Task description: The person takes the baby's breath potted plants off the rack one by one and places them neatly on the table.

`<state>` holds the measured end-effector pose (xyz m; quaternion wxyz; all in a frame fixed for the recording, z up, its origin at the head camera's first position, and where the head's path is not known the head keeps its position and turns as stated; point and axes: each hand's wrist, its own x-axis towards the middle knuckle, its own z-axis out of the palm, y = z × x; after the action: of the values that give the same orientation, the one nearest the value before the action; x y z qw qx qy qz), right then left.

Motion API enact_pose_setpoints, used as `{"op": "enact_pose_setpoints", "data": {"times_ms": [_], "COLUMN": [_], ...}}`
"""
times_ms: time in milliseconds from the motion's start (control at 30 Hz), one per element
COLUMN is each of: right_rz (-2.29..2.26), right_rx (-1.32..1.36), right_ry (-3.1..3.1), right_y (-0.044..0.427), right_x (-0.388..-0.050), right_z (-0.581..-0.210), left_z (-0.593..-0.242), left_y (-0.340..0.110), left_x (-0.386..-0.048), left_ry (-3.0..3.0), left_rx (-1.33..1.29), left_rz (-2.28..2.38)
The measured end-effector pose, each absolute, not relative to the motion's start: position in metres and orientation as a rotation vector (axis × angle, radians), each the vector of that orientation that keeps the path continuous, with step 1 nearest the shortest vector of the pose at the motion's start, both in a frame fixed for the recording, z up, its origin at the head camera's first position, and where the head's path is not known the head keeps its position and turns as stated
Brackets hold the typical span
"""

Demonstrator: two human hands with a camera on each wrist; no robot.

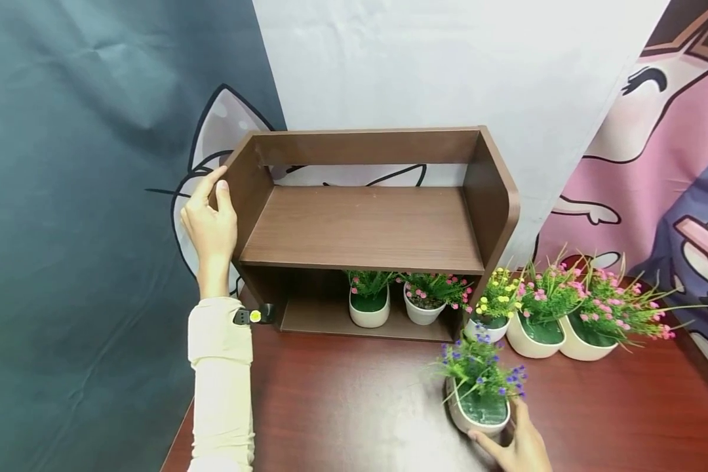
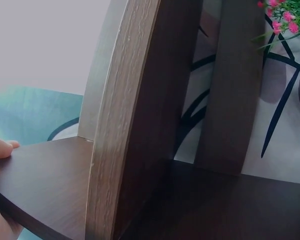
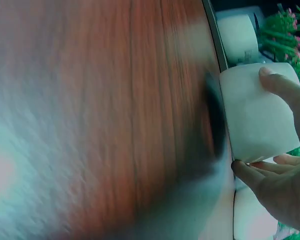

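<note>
At the upper left of a brown two-tier shelf (image 1: 362,226), the left hand (image 1: 211,226) grips the side panel (image 1: 249,190). In the left wrist view, parts of the left hand (image 2: 2,150) show on both faces of the panel (image 2: 45,175). The right hand (image 1: 522,442) holds a white pot (image 1: 469,419) with blue-purple flowers (image 1: 484,367) by its lower right, in front of the shelf's right end. Seen from the right wrist, the thumb and fingers of the right hand (image 3: 285,185) span the white pot (image 3: 260,115), its flowers mostly hidden.
Two white pots with pink flowers (image 1: 370,314) (image 1: 423,311) stand in the lower tier. Right of the shelf stand a yellow-flowered pot (image 1: 486,328) and two pink-flowered pots (image 1: 533,337) (image 1: 587,341) on the reddish-brown table (image 1: 342,393). Printed cloth (image 1: 94,196) hangs behind.
</note>
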<state>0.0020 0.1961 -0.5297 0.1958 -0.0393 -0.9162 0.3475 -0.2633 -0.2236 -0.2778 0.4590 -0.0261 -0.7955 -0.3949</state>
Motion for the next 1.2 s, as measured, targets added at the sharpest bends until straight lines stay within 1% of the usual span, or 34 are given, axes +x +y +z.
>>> {"op": "enact_pose_setpoints", "data": {"times_ms": [200,467,633,1200], "right_rz": [1.073,0.957,0.989,1.031], "right_rx": [-0.213,-0.224,-0.229,-0.127], "right_ry": [-2.583,-2.578,-2.628,-2.732], "right_y": [0.211,0.225,0.228,0.244], "right_x": [-0.004,-0.014,-0.017,-0.026], "right_z": [-0.530,-0.534,-0.536,-0.530], "left_z": [-0.279,-0.279,-0.277,-0.277], "left_y": [-0.224,-0.223,-0.223,-0.222], "left_x": [-0.263,-0.263,-0.263,-0.262], "left_ry": [-1.957,-1.953,-1.951,-1.970], "left_rx": [-0.078,-0.081,-0.084,-0.075], "left_rz": [-0.977,-0.989,-0.990,-1.011]}}
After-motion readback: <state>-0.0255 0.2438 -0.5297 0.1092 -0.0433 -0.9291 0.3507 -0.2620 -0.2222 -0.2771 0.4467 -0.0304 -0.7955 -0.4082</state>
